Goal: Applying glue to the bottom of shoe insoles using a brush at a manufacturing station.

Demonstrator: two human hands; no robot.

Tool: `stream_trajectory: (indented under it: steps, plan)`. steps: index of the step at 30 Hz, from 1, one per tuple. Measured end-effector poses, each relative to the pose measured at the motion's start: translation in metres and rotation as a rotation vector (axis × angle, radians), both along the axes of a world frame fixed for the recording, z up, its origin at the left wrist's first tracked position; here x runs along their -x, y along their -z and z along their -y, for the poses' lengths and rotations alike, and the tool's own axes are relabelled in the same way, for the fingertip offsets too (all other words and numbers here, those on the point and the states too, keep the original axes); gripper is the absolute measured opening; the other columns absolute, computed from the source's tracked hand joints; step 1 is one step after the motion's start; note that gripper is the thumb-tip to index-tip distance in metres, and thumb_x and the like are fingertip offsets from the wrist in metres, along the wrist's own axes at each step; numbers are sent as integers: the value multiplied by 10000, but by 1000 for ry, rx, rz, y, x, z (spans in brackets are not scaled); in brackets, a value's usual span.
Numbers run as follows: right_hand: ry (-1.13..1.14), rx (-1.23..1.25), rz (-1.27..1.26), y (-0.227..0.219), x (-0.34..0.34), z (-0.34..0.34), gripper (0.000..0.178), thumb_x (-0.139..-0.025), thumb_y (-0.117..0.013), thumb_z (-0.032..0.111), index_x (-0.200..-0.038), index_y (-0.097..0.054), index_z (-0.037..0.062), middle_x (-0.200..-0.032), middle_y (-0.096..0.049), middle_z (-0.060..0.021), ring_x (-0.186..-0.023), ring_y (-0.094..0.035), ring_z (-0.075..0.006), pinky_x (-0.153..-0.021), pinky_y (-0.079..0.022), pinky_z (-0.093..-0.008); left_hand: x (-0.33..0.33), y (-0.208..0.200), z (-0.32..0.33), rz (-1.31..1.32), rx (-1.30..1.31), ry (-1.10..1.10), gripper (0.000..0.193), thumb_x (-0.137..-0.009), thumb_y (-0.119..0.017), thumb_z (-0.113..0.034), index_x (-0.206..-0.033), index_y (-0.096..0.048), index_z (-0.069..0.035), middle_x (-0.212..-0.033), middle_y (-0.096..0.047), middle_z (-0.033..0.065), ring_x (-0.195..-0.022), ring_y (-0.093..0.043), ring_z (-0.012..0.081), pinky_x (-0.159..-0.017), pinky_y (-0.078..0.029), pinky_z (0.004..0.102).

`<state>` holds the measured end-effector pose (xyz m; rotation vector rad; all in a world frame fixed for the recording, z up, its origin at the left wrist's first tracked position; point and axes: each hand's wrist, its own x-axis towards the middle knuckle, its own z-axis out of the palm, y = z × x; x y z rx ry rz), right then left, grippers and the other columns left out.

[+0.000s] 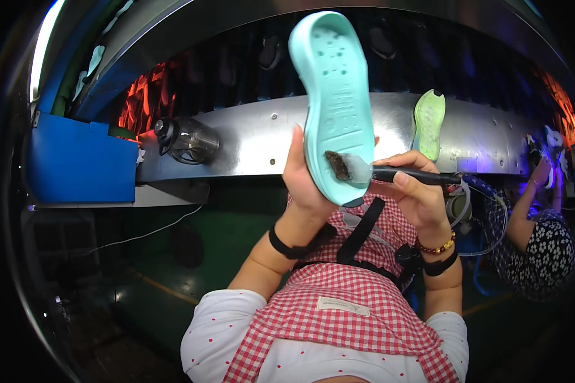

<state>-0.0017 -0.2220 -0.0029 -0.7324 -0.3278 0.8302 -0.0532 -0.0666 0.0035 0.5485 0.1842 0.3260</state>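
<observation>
My left hand (306, 182) is closed round the near end of a turquoise shoe sole (338, 105), holding it up with its hollowed inner side facing me. Small round dimples mark the far end of the sole. In my right hand (418, 191) is a glue brush (399, 173) with a black handle and a pale, translucent collar. Its dark bristles (337, 166) are against the inner face of the sole near its close end. Thin clear tubes run from the back of the handle.
Beyond my hands runs a curved metal bench (249, 137). A lime-green sole (430, 121) lies on it, and a dark clear jug (195, 139) stands at left near a blue box (80, 159). At far right, a co-worker (543, 249) handles a white shoe part. Orange light glows behind.
</observation>
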Motion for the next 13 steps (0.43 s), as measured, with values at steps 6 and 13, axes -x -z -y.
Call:
stream_trajectory:
  steps: [6,13]
  plan:
    - [35,208,420,-15,11,2,191,-771,-558,-41,-962,-564,-48,-959,-599,-134,-878,-582,-145,-772,-480,-250,1,14,-5,159,150,136,612,-859,-296,-479,-1286,-335,-43,-1245,-421,192,-1100,-454,374,-940,-331,558]
    - [12,162,785,-17,2,-5,190,-764,-565,-27,-952,-591,-29,-945,-615,-126,-837,-597,-154,-741,-478,-229,-8,16,-14,165,92,140,631,-811,-421,-480,-1276,-360,-58,-1230,-437,193,-1091,-459,381,-915,-342,571]
